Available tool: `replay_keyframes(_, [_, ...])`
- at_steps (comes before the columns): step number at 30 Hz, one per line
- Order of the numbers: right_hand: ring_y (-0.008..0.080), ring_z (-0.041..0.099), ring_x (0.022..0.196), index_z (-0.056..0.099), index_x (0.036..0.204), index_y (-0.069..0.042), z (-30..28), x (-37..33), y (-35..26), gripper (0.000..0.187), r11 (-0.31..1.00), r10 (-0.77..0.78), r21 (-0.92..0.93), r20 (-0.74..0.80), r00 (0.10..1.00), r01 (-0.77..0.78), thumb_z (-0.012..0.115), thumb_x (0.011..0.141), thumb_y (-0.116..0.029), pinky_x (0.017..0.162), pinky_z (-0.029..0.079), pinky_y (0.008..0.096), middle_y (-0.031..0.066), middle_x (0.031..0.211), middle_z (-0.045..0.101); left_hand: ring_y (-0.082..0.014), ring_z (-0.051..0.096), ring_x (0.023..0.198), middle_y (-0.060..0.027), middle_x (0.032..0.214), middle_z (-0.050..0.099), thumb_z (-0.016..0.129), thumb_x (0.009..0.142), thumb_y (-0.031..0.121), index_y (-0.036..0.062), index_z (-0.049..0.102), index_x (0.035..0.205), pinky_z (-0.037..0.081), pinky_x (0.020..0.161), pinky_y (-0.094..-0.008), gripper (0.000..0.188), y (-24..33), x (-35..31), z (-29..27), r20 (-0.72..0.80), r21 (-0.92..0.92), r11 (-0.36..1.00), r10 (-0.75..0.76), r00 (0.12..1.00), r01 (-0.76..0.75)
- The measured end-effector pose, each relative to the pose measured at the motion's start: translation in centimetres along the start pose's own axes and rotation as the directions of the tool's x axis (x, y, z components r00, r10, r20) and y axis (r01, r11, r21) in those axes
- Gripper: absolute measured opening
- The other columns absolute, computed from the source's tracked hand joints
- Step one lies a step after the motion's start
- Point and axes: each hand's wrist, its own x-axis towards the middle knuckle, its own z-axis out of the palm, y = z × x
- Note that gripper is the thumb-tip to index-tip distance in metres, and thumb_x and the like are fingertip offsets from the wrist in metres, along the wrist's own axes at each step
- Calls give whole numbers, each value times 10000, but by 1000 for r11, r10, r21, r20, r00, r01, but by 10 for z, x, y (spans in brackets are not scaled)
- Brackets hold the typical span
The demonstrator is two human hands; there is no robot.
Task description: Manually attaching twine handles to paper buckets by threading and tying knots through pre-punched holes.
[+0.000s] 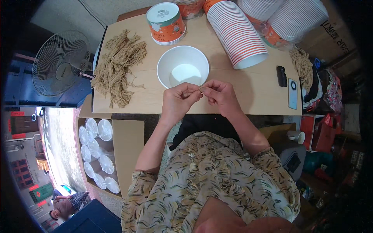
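Observation:
My left hand (181, 101) and my right hand (220, 96) meet fingertip to fingertip above the table's near side. Both are closed in a pinch, and whatever lies between the fingertips is too small to make out. Just beyond them a white paper tub (183, 66) stands upright, its round mouth facing up; my hands overlap its near right rim in the view. Off to the left lies a heap of tan twine pieces (116, 66), with a few loose ends trailing toward the tub.
An orange and green printed tub (166, 25) stands upside down behind. A long stack of nested tubs (237, 35) lies at the back right, beside bagged tubs (297, 19). A black object (281, 76) and a phone (292, 94) lie right. A carton (126, 155) of wrapped tubs and a fan (62, 64) are left.

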Motion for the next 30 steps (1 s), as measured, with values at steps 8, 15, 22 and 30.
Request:
replay_keyframes(8, [42,521,564,664,996,-28,-2,4,-9,141,959,-205,-211,-55,977,190,612,999,-160,481,417,207,0,749,624,-100,696,820,-66,891,737,684,942,32,-36,702,1027,570,740,-236,110,0,0,-9,71,-52,994,-95,993,98])
replay_keyframes(15, [29,514,578,648,1031,-18,-5,13,-9,153,951,-73,-289,136,988,110,608,994,-161,472,385,199,-5,729,618,-96,690,827,-57,898,730,683,934,15,-33,704,1032,566,744,-238,112,1,1,-13,110,-34,997,-70,992,74])
replay_keyframes(22, [21,475,565,655,1034,-32,-7,5,-9,133,990,43,-139,204,978,-15,628,982,-152,470,339,182,-21,720,586,-98,688,819,-60,892,719,689,916,-19,-40,672,987,572,745,-229,76,3,0,-11,81,-119,990,-66,995,76])
replay_keyframes(30, [28,475,565,658,1004,-23,-11,6,-16,96,998,-58,35,82,995,55,626,974,-108,472,344,194,-14,747,596,-111,697,843,-67,934,721,696,901,-48,-17,657,1003,573,779,-233,113,2,-2,-17,92,-115,991,-58,994,68])
